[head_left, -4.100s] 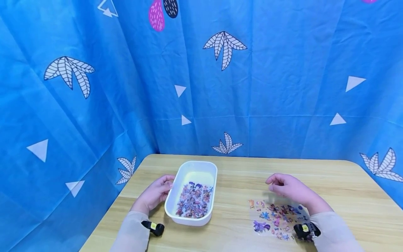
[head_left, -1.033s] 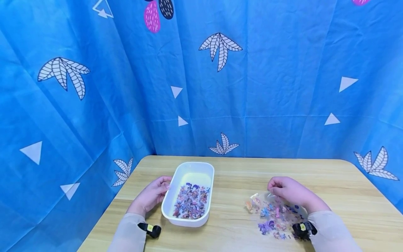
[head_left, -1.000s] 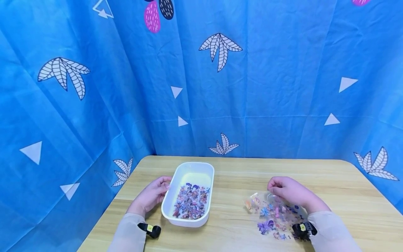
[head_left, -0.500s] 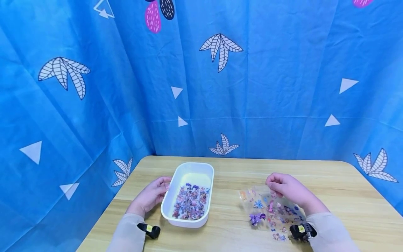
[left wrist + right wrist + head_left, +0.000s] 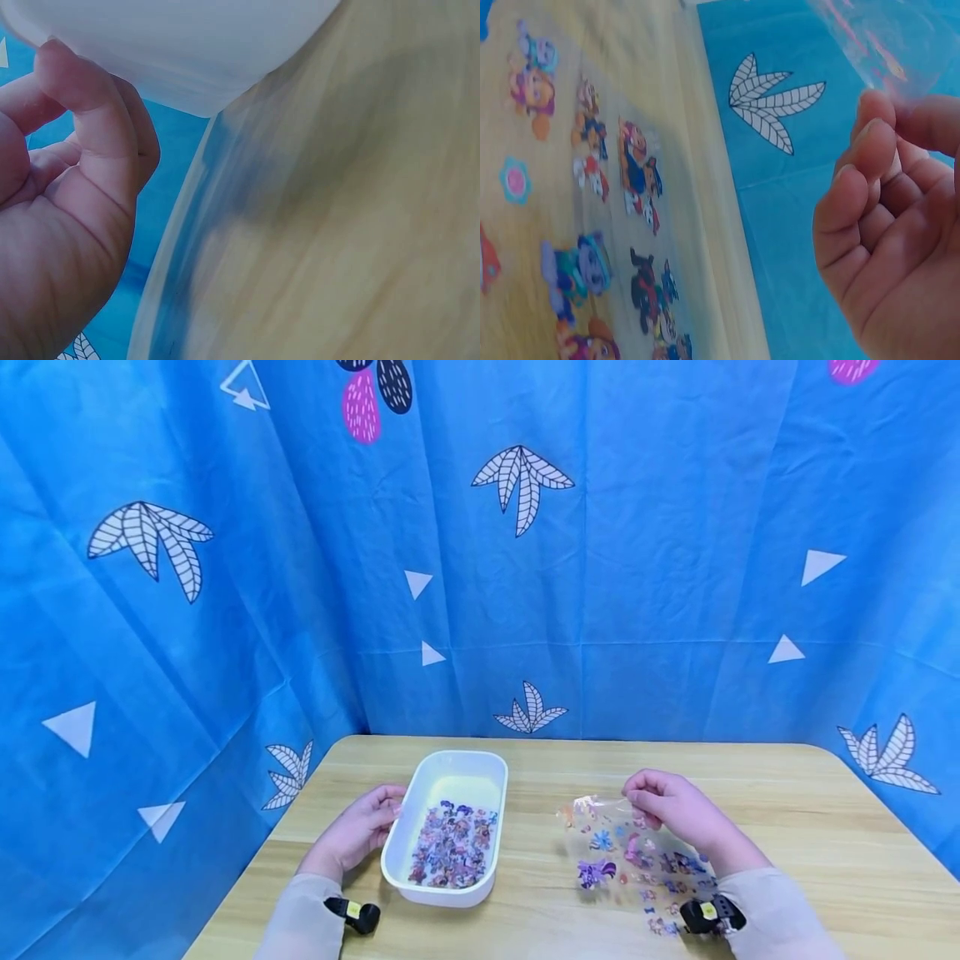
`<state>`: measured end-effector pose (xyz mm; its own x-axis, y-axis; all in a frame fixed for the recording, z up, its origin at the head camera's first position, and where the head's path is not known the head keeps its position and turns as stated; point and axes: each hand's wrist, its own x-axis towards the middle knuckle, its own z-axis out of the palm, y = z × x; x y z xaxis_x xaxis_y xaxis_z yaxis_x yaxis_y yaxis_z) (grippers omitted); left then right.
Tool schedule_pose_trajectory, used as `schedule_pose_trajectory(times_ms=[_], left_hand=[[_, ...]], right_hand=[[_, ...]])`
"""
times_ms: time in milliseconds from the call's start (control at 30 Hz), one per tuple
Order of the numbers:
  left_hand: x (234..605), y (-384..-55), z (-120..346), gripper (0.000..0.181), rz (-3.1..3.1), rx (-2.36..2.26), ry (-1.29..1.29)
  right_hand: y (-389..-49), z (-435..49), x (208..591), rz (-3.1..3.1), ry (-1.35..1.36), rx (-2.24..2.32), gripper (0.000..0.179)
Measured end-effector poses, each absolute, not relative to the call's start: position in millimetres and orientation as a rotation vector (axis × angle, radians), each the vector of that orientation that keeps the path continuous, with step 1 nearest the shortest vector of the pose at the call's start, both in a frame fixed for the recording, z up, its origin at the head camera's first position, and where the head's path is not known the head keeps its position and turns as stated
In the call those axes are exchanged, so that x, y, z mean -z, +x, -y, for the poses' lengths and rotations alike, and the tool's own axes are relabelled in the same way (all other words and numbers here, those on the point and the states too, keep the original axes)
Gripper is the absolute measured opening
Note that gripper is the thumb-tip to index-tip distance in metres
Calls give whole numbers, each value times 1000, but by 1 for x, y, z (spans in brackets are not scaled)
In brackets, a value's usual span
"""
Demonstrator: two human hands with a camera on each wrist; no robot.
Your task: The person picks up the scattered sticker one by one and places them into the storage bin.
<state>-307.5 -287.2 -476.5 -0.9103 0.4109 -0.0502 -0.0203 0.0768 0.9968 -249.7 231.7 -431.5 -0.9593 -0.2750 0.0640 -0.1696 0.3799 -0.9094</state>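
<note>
At the left of the table, my left hand [image 5: 358, 828] holds the side of a white plastic tub [image 5: 442, 895]. Inside the tub lie colourful cartoon stickers [image 5: 452, 847]. The left wrist view shows the fingertips of this hand [image 5: 75, 217] against the tub's outer wall [image 5: 202, 56]. On the right, my right hand [image 5: 678, 810] pinches a clear sticker sheet [image 5: 596, 873] by its far edge, between thumb and index finger. That sheet is partly raised and bent. In the right wrist view, clear plastic [image 5: 885, 64] rises from the pinching fingers of this hand [image 5: 900, 217].
More cartoon stickers on clear film [image 5: 585, 270] lie on the wooden table [image 5: 540, 927] beneath the right wrist. A blue patterned curtain [image 5: 660, 568] hangs behind and to the left of the table. Each wrist wears a black camera, such as the left one [image 5: 363, 917].
Four seconds ago the sheet lay flat below my right hand. Now the hand pinches it, and its far edge has come up and shifted left. The left hand stays at the tub.
</note>
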Motion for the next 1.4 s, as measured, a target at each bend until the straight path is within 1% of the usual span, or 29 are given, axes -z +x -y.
schedule_pose_trajectory(times_ms=[300,600,900,1067,1400], left_hand=[[479,-308,290,47,-2030,-1913,427],[484,-308,280,49,-1994,-1916,402],[479,-309,287,48,-2013,-1920,404],[478,-307,289,48,-2014,-1923,412],[477,-307,288,48,-2026,-1910,426]], right_hand=[[-249,-216,427,-2512,-451,1737,25],[-242,-215,421,-2456,-410,1793,26],[-249,-193,417,-2420,-368,1858,21],[-254,-181,418,-2390,-408,1890,20],[-263,-161,417,-2318,-324,1967,20]])
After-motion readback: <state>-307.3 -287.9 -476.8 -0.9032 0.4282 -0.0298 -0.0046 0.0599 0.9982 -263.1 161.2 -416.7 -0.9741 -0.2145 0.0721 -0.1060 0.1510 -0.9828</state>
